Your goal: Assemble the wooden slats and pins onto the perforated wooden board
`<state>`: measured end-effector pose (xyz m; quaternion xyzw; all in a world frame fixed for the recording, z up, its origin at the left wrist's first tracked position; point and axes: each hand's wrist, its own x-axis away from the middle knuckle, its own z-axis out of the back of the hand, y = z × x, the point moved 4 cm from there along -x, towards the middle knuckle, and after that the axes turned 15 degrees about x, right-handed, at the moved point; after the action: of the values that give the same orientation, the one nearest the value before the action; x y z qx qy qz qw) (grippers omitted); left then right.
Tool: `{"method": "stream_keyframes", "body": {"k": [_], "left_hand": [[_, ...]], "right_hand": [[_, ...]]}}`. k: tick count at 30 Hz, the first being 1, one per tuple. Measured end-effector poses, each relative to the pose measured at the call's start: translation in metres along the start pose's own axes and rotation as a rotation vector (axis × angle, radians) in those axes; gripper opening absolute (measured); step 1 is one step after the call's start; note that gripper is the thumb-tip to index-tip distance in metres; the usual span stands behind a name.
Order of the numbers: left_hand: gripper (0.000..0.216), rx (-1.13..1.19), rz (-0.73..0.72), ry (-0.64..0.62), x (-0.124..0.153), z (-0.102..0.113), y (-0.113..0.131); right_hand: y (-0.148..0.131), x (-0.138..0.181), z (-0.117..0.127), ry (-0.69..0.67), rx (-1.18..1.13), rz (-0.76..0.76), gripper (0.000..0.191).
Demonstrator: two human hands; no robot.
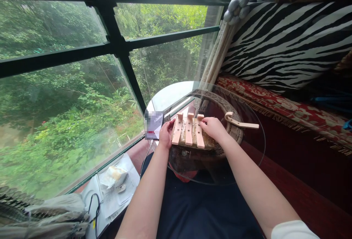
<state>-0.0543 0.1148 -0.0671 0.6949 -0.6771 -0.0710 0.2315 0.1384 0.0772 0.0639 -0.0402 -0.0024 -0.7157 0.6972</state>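
Three pale wooden hooks with dark screw holes, the left hook (pixel 178 129), the middle hook (pixel 189 129) and the right hook (pixel 200 131), stand side by side on a glossy brown slab (pixel 209 142). My left hand (pixel 165 133) is closed at the slab's left edge, close against the left hook. With thumb and fingers together, my right hand (pixel 213 127) pinches the right hook near its upper end. Another wooden hook (pixel 242 123) lies on its side to the right, on the round glass tabletop (pixel 254 145).
A wicker piece (pixel 233 103) shows through the glass. Left of my hands is a phone or tablet (pixel 154 124) with a cable. Papers (pixel 125 180) and a crumpled packet (pixel 114 176) lie lower left, beside the large window (pixel 118 44). A patterned bench (pixel 275 101) runs along the right.
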Motion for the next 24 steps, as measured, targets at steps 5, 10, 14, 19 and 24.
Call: {"method": "stream_keyframes", "body": {"k": [5, 10, 14, 19, 24], "left_hand": [[0.010, 0.005, 0.006, -0.003, 0.000, -0.001, 0.001], [0.011, 0.005, 0.007, -0.003, 0.000, -0.002, 0.001], [0.010, 0.020, 0.008, 0.002, 0.001, -0.002, 0.001], [0.009, 0.022, 0.011, 0.002, 0.002, -0.002, 0.001], [0.009, 0.025, 0.007, 0.001, 0.002, -0.002, 0.002]], "right_hand": [[-0.001, 0.001, -0.002, 0.006, 0.053, 0.022, 0.031], [-0.003, 0.005, -0.002, 0.000, 0.186, -0.014, 0.035], [-0.006, 0.008, -0.002, 0.031, 0.164, 0.008, 0.035], [-0.006, 0.005, -0.005, 0.054, 0.041, 0.021, 0.031], [-0.003, -0.001, -0.010, 0.049, -0.177, 0.060, 0.028]]}}
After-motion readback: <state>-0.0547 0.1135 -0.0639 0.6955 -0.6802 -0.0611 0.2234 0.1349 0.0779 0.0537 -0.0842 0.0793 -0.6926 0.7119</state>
